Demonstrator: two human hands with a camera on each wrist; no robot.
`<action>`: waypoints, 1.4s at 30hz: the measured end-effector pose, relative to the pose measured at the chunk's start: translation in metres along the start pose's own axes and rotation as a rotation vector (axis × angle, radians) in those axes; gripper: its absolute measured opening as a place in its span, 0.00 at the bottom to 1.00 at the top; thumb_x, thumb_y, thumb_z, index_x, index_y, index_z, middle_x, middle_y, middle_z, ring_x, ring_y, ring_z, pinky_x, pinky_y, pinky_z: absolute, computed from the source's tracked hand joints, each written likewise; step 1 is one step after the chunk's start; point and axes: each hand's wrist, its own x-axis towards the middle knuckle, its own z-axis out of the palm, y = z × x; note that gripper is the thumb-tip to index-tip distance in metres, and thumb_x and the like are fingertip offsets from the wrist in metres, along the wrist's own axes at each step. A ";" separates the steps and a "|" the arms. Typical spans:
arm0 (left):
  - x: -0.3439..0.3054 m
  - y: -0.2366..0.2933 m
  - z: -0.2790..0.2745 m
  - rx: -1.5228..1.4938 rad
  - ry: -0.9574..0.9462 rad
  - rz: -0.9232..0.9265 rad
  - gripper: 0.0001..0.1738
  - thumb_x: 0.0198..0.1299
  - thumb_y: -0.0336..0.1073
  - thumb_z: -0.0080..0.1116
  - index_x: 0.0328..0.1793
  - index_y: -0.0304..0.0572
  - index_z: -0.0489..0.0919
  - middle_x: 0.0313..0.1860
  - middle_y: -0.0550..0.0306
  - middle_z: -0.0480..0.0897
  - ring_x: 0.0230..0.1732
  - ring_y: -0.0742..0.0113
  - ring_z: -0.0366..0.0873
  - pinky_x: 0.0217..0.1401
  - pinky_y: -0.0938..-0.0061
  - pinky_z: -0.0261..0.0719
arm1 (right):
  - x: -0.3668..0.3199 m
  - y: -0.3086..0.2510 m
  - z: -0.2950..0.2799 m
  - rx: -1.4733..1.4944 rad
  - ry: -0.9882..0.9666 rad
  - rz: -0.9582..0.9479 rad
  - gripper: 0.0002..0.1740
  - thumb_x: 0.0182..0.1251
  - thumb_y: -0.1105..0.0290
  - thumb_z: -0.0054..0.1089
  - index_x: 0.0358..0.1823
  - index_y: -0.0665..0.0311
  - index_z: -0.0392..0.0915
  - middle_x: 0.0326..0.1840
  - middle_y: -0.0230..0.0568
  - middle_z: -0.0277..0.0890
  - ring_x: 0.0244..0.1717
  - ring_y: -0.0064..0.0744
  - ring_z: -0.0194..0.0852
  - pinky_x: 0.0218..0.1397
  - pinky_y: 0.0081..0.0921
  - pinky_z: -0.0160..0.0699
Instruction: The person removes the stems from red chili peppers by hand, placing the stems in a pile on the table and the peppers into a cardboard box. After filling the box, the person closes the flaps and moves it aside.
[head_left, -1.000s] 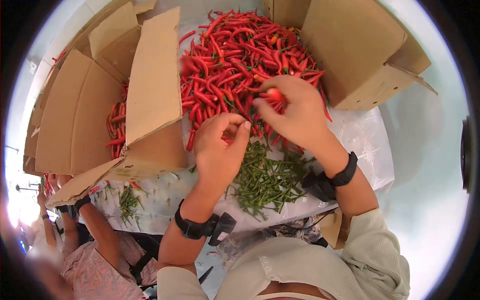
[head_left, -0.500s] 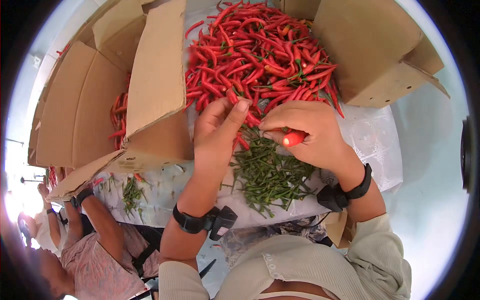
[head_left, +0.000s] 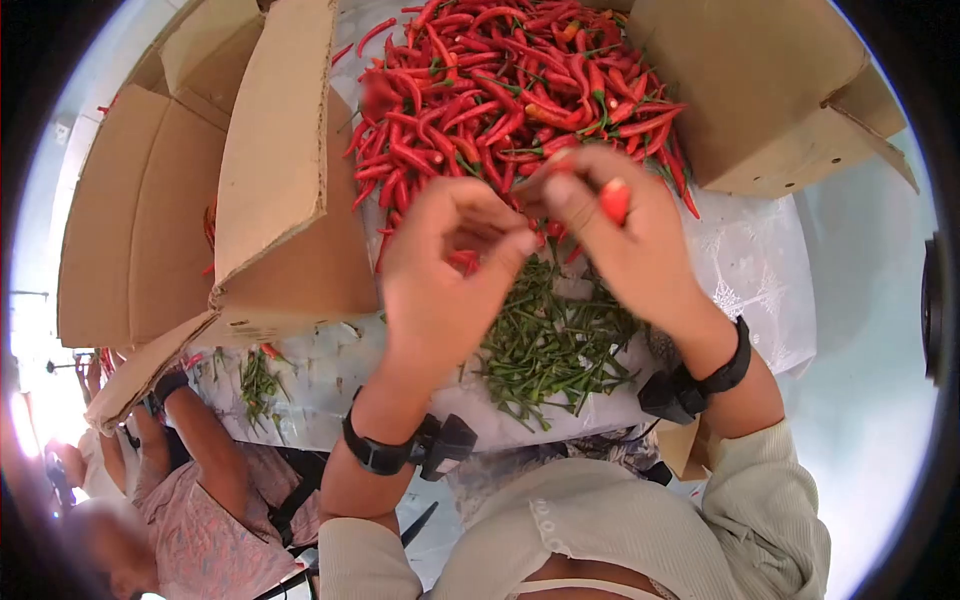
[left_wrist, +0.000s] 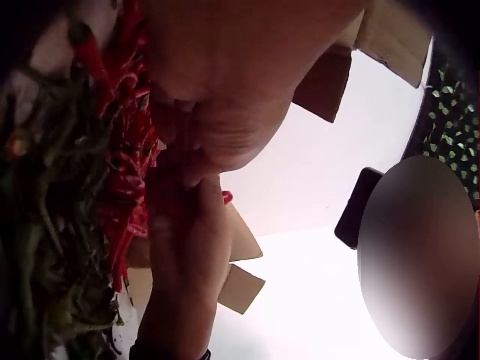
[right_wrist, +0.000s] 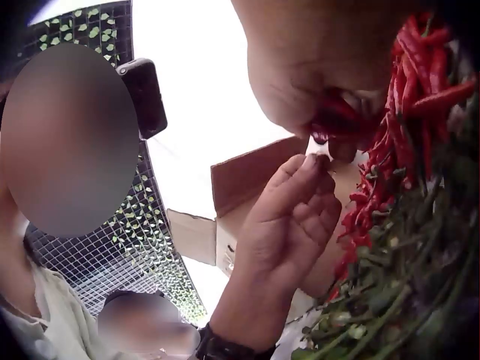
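Observation:
Both hands are close together over the near edge of a heap of red chilies (head_left: 480,90). The right hand (head_left: 635,240) holds a red chili (head_left: 614,201) in its curled fingers, its end showing beside the thumb; in the right wrist view red also shows inside that hand. My left hand (head_left: 445,270) has thumb and fingertips brought together near the right fingertips, with red visible behind its curled fingers; motion blur hides whether it pinches anything. Below the hands lies a pile of green stems (head_left: 555,350).
An open cardboard box (head_left: 275,150) stands left of the heap, another box (head_left: 750,100) at the right. A white patterned cloth (head_left: 750,270) covers the table. Another person (head_left: 220,500) sits at the lower left, near a small bunch of stems (head_left: 258,385).
The right hand has turned and risen slightly from the stems, keeping its chili. The left hand has moved a little right, and the red chili at its fingertips no longer shows there.

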 end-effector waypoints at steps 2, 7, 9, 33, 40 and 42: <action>0.006 0.000 -0.015 0.167 0.051 0.071 0.10 0.56 0.22 0.63 0.44 0.40 0.78 0.39 0.59 0.82 0.41 0.71 0.80 0.44 0.79 0.76 | 0.004 0.000 -0.003 0.148 0.105 0.116 0.13 0.69 0.68 0.58 0.49 0.68 0.75 0.37 0.38 0.80 0.38 0.27 0.80 0.39 0.26 0.79; 0.008 0.015 -0.036 0.944 -0.207 0.257 0.18 0.47 0.17 0.56 0.46 0.39 0.81 0.43 0.52 0.77 0.51 0.52 0.72 0.56 0.62 0.71 | 0.006 -0.005 -0.015 -0.075 0.153 0.103 0.13 0.71 0.67 0.56 0.52 0.65 0.74 0.32 0.34 0.75 0.25 0.17 0.72 0.28 0.17 0.72; 0.002 0.017 -0.031 1.023 -0.218 0.186 0.19 0.46 0.17 0.55 0.45 0.39 0.82 0.42 0.52 0.75 0.51 0.51 0.70 0.56 0.60 0.70 | 0.006 -0.006 -0.015 -0.031 0.164 0.153 0.14 0.71 0.66 0.57 0.52 0.65 0.74 0.31 0.34 0.76 0.24 0.17 0.71 0.28 0.17 0.71; 0.000 0.001 -0.006 0.313 0.024 0.070 0.10 0.56 0.31 0.69 0.41 0.35 0.82 0.32 0.54 0.80 0.31 0.67 0.79 0.36 0.74 0.76 | 0.006 -0.005 -0.015 0.180 -0.098 0.254 0.15 0.59 0.61 0.72 0.38 0.65 0.81 0.30 0.29 0.78 0.30 0.15 0.72 0.28 0.16 0.71; -0.002 0.011 -0.016 0.468 -0.038 -0.027 0.12 0.63 0.38 0.64 0.38 0.34 0.81 0.29 0.60 0.80 0.31 0.75 0.75 0.34 0.77 0.72 | 0.008 0.000 -0.012 0.252 -0.018 0.264 0.21 0.73 0.50 0.55 0.37 0.64 0.76 0.26 0.31 0.77 0.31 0.22 0.78 0.33 0.20 0.76; -0.002 0.015 -0.027 0.713 -0.045 0.031 0.13 0.61 0.39 0.65 0.35 0.34 0.80 0.28 0.55 0.79 0.28 0.66 0.76 0.31 0.71 0.71 | 0.010 0.006 -0.011 0.339 0.056 0.209 0.22 0.76 0.50 0.50 0.38 0.64 0.74 0.25 0.32 0.76 0.30 0.26 0.78 0.37 0.23 0.77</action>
